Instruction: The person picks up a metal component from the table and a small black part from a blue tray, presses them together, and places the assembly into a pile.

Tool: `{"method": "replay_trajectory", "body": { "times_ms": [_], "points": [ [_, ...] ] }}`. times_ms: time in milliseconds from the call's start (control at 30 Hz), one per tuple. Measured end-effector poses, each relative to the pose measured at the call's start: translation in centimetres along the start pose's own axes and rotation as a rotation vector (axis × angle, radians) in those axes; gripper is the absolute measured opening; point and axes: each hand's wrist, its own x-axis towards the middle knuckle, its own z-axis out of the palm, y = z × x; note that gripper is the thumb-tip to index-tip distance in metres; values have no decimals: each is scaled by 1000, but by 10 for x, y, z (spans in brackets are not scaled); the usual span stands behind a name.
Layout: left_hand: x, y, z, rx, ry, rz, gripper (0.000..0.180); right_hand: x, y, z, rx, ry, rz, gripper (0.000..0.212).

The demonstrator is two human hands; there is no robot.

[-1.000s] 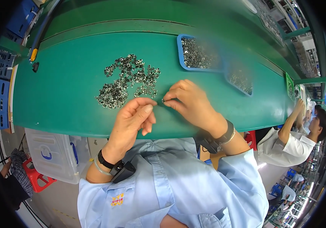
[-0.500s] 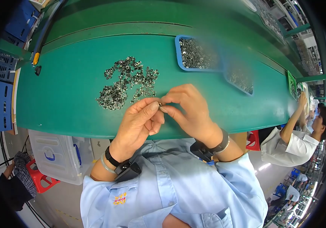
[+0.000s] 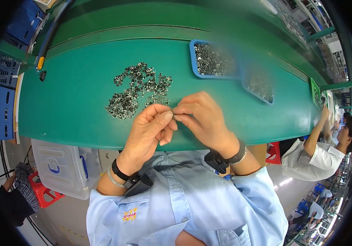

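Between my two hands, over the near part of the green table (image 3: 73, 119), is a small shiny metal part (image 3: 173, 115), mostly covered by fingertips. My left hand (image 3: 149, 127) is closed, pinching it between thumb and forefinger. From the other side, the thumb and fingers of my right hand (image 3: 202, 117) pinch the same part. Just beyond my left hand lies a loose pile of small silver and black metal parts (image 3: 122, 104), spread out toward the far side.
Two blue trays (image 3: 193, 61) of small metal parts stand at the back right, partly blurred. A utility knife (image 3: 40, 63) lies at the far left edge. Lidded plastic bins (image 3: 59, 164) and a red stool (image 3: 44, 190) are at lower left. A co-worker (image 3: 315, 153) sits to the right.
The metal part shows less between my fingertips, which have drawn closer together on it. Otherwise my hands stay nearly where they were, and the pile looks the same.
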Motion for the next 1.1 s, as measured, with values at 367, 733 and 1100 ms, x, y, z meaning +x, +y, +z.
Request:
{"method": "replay_trajectory", "body": {
  "times_ms": [367,733,1100],
  "points": [
    [1,0,3,-66,-22,-2,16,-2,-2,1,115,19,78,19],
    [5,-3,-2,-93,-121,-1,18,2,-5,-2,290,-20,189,13],
    [0,1,5,-124,-77,38,16,5,0,-3,397,-59,209,12]
  ]
}}
